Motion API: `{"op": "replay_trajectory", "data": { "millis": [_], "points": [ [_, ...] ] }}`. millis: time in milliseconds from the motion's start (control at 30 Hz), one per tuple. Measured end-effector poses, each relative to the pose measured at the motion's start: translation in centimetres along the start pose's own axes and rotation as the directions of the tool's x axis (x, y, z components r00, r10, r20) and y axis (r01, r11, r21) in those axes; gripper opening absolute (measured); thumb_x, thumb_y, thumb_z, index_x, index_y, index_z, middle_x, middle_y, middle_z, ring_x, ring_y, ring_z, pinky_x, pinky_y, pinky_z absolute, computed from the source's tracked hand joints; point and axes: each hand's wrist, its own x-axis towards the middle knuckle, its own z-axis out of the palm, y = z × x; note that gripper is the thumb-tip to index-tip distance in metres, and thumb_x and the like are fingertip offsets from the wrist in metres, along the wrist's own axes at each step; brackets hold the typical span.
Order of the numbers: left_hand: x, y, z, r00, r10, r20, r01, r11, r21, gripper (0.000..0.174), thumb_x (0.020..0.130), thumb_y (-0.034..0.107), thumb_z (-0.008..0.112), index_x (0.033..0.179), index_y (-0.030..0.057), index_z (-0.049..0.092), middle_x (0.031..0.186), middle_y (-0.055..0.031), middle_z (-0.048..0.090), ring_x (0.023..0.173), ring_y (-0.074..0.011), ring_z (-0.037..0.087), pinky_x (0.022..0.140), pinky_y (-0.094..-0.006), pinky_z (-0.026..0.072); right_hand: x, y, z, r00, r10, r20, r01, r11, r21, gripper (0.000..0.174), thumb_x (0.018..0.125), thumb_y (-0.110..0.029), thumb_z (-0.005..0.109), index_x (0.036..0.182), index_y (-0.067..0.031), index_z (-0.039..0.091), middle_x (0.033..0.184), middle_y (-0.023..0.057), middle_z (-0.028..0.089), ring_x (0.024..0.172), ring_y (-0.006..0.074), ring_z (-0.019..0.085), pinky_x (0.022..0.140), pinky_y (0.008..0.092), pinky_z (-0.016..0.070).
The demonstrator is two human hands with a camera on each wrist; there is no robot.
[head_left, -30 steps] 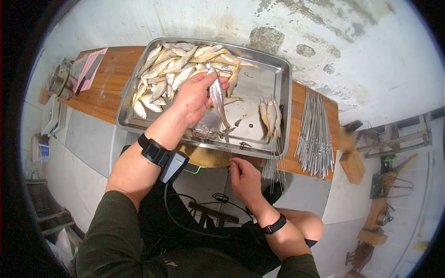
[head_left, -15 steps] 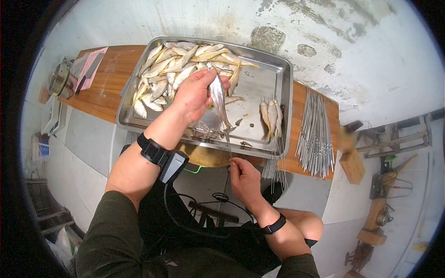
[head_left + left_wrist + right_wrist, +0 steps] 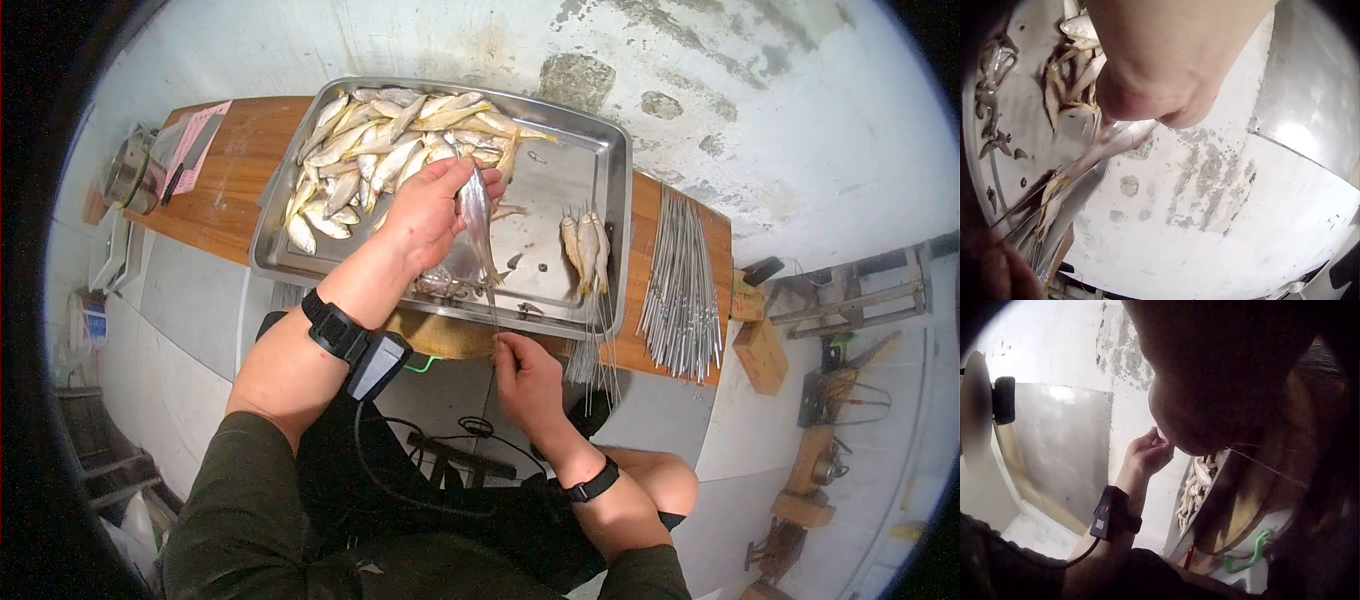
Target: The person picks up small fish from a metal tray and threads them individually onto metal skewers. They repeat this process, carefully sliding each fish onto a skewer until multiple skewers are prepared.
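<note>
My left hand (image 3: 432, 212) grips a silvery fish (image 3: 476, 215) by its head end over the metal tray (image 3: 622, 200), the tail pointing down toward me. Thin metal skewers run from the tail end to my right hand (image 3: 530, 385), whose thumb and fingers pinch them just off the tray's near edge. In the left wrist view the fish (image 3: 1110, 145) hangs below the left hand (image 3: 1154, 94), with two skewers reaching toward the blurred right hand (image 3: 1007, 269). Many small fish (image 3: 375, 160) lie heaped in the tray's left part. Several skewered fish (image 3: 585, 252) rest at its right.
A bundle of metal skewers (image 3: 682, 290) lies on the wooden table (image 3: 240, 180) right of the tray. A knife (image 3: 190, 160) on pink paper and metal pots (image 3: 130, 172) are at the left. A round wooden board (image 3: 440, 338) sits under the tray's near edge.
The left hand and its fish have shifted slightly right and toward me. The right hand has risen a little, still pinching the skewers.
</note>
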Motion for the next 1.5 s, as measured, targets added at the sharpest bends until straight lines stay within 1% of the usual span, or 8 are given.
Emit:
{"op": "replay_trajectory", "data": {
  "millis": [333,667,767,833,1067,1267,1333,1500],
  "points": [
    [-0.4,-0.5,0.7,1.0,-0.005,-0.028,0.004,0.999,-0.038,0.025,0.098,0.021,0.047,0.113,0.0018,0.05,0.108,-0.0137,0.063,0.095,-0.0226,0.064,0.079,-0.0349,0.0553,-0.3,0.2,0.4,0.999,0.006,-0.04,-0.006,1.0,0.007,0.015,0.09,-0.011,0.058,0.097,0.0015,0.064,0.075,0.0141,0.064,0.066,0.022,0.064,0.062,0.0298,0.0495],
    [0.3,-0.6,0.0,1.0,0.002,-0.021,-0.004,0.995,-0.099,0.025,0.098,0.022,0.047,0.112,0.0017,0.052,0.106,-0.0127,0.064,0.092,-0.0219,0.064,0.079,-0.0343,0.0548,0.1,-0.2,0.1,1.0,-0.024,-0.012,0.024,1.0,-0.004,0.014,0.089,-0.009,0.058,0.096,0.0015,0.063,0.075,0.0141,0.064,0.066,0.0226,0.064,0.062,0.0301,0.0494],
    [0.7,-0.3,-0.4,1.0,0.004,0.025,-0.001,0.993,-0.118,0.024,0.098,0.02,0.046,0.11,0.0006,0.053,0.103,-0.0127,0.064,0.091,-0.0213,0.064,0.079,-0.0337,0.0548,-0.1,-0.4,-0.2,0.999,-0.035,-0.017,0.034,0.998,-0.056,0.013,0.089,-0.009,0.058,0.095,0.0015,0.063,0.077,0.0149,0.065,0.067,0.0242,0.065,0.063,0.0308,0.0497],
    [0.4,0.2,-0.1,0.998,0.04,-0.042,-0.045,0.99,-0.135,0.023,0.098,0.02,0.046,0.107,-0.001,0.05,0.104,-0.0146,0.063,0.091,-0.0231,0.063,0.079,-0.0363,0.0549,-0.2,-0.4,-0.4,0.996,0.076,0.035,-0.076,0.997,-0.003,0.013,0.087,-0.011,0.06,0.095,-0.0014,0.063,0.089,0.0175,0.065,0.081,0.0351,0.064,0.07,0.0391,0.052],
    [0.9,0.2,-0.5,0.999,0.049,-0.004,-0.049,0.991,-0.122,0.021,0.098,0.019,0.047,0.106,-0.0005,0.048,0.102,-0.0145,0.063,0.087,-0.0214,0.064,0.076,-0.0345,0.0559,-0.6,-0.2,-0.8,0.998,0.06,0.003,-0.06,0.998,-0.021,0.014,0.085,-0.012,0.06,0.094,-0.0014,0.064,0.088,0.0181,0.065,0.08,0.0351,0.064,0.07,0.0386,0.0523],
    [1.1,0.8,-0.7,0.997,0.065,-0.045,-0.069,0.993,-0.1,0.02,0.098,0.018,0.046,0.107,0.0001,0.047,0.1,-0.015,0.063,0.085,-0.0211,0.064,0.074,-0.0339,0.0565,-0.8,-0.1,-1.4,0.997,0.072,-0.018,-0.071,0.997,0.016,0.015,0.083,-0.011,0.06,0.093,-0.0013,0.065,0.085,0.018,0.066,0.077,0.0326,0.065,0.068,0.0368,0.0525],
    [1.2,0.9,-0.8,0.996,0.064,-0.065,-0.07,0.993,-0.093,0.02,0.098,0.018,0.045,0.107,0.0009,0.051,0.101,-0.0137,0.063,0.088,-0.0223,0.065,0.075,-0.036,0.0566,-1.0,0.5,-1.3,0.998,0.047,-0.035,-0.045,0.998,0.043,0.013,0.084,-0.007,0.06,0.093,0.0007,0.064,0.074,0.013,0.064,0.063,0.0183,0.061,0.06,0.0279,0.0477],
    [1.1,1.1,-0.6,0.996,0.06,-0.069,-0.067,0.993,-0.095,0.021,0.099,0.019,0.045,0.108,0.0009,0.051,0.1,-0.0126,0.064,0.088,-0.022,0.064,0.075,-0.0361,0.0568,-1.5,1.0,-1.4,0.999,-0.018,-0.038,0.02,0.999,0.036,0.015,0.084,-0.006,0.06,0.097,0.0007,0.063,0.073,0.011,0.063,0.062,0.0147,0.059,0.06,0.0263,0.0472]
  ]
}}
